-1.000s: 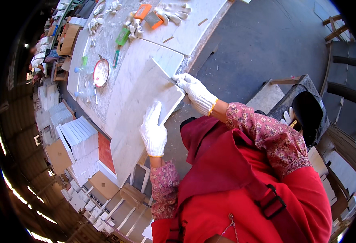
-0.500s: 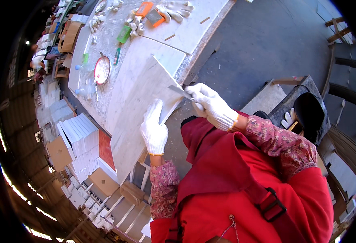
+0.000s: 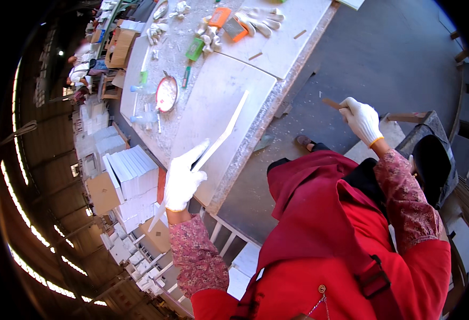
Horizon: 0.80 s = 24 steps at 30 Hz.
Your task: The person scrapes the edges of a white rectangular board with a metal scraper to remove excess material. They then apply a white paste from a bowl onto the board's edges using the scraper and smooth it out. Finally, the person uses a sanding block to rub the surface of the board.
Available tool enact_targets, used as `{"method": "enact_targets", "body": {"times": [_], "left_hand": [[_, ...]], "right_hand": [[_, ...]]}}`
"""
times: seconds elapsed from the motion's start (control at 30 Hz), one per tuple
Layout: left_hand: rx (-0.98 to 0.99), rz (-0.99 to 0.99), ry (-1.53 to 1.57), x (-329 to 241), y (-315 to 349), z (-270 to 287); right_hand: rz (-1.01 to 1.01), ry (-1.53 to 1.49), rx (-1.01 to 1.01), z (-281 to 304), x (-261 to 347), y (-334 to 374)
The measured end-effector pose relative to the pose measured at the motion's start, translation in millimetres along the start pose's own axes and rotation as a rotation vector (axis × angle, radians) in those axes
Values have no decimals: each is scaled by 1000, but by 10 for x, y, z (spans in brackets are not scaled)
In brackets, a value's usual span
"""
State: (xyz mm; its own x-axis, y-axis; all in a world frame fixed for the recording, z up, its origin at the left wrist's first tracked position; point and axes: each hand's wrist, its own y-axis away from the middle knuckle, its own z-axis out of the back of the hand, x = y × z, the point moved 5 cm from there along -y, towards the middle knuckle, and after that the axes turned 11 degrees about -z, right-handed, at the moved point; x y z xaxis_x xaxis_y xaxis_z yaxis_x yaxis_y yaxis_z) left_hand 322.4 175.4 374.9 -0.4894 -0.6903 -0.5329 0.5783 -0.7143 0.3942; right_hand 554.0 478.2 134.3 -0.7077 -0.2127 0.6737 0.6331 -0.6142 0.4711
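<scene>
1. Head view: the left hand [image 3: 185, 178] is gripping a pale slab [image 3: 218, 140], fingers parted around it, the slab tilting edge-on above the desk [image 3: 239, 165].
2. Same view: the right hand [image 3: 361, 121] is clasping a flat blade [image 3: 331, 103], fingers curled, well apart from the slab.

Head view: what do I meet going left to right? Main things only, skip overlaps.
Stack of white rectangular panels, white-gloved left hand, loose white knit glove, brown shoe, thin flat brownish tool, white-gloved right hand.
</scene>
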Motion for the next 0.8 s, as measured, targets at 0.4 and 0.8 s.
{"method": "enact_targets", "body": {"times": [0.4, 0.8], "left_hand": [[71, 45, 99, 91, -234, 398], [-281, -311, -141, 113, 28, -725]], "right_hand": [[45, -346, 282, -418, 679, 227], [340, -789, 991, -656, 1246, 1033]]}}
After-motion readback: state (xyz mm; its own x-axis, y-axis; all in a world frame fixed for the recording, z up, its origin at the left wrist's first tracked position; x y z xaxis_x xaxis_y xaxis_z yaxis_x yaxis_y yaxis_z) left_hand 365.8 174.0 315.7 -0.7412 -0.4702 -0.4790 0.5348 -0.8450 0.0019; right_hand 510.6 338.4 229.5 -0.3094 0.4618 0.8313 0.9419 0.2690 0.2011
